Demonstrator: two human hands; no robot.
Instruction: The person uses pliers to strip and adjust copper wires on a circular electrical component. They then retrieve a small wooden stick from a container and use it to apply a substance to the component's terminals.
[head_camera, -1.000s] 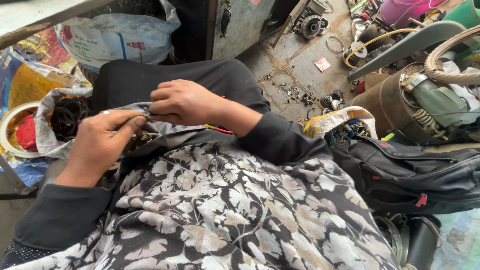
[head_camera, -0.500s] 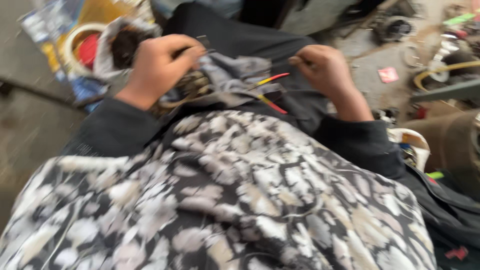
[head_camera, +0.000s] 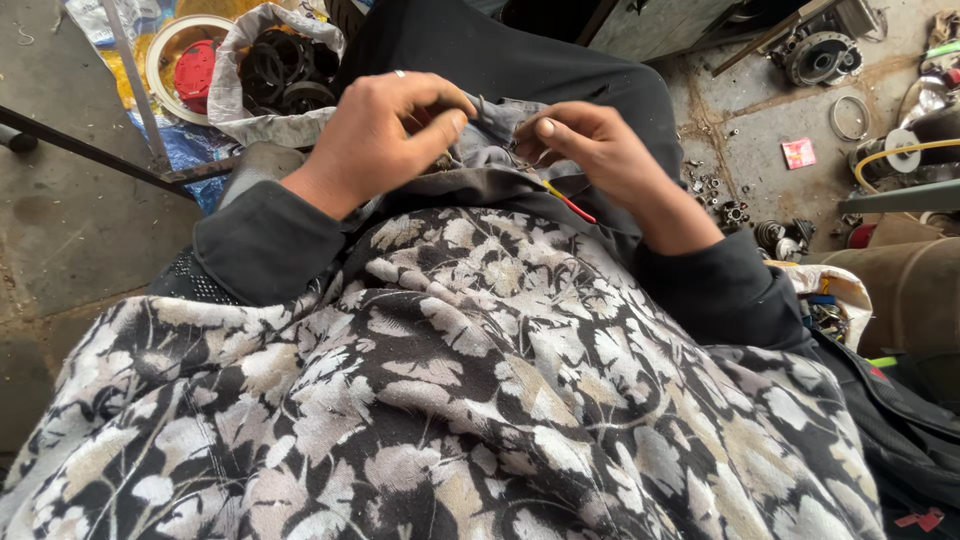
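- Whereas the view half a second ago was blurred and tilted, it now sits steady over the lap, and both hands have drawn close together above the grey cloth (head_camera: 500, 125).
- Left hand (head_camera: 385, 135), a ring on one finger, is curled narrow, thumb and fingers pinching a fold of that cloth on the dark trouser leg.
- Right hand (head_camera: 600, 150) is also narrow, fingertips nipping something thin at the cloth's edge; it now lies nearer the left hand than before, so the work has gathered to one small spot.
- Red and yellow wires (head_camera: 568, 200) poke out below the right hand.
- What the right fingertips hold is too small to tell.
- Floral shawl (head_camera: 480, 400) covers the body; the sack of black rings (head_camera: 280, 75) sits beyond the left hand, partly cut off.
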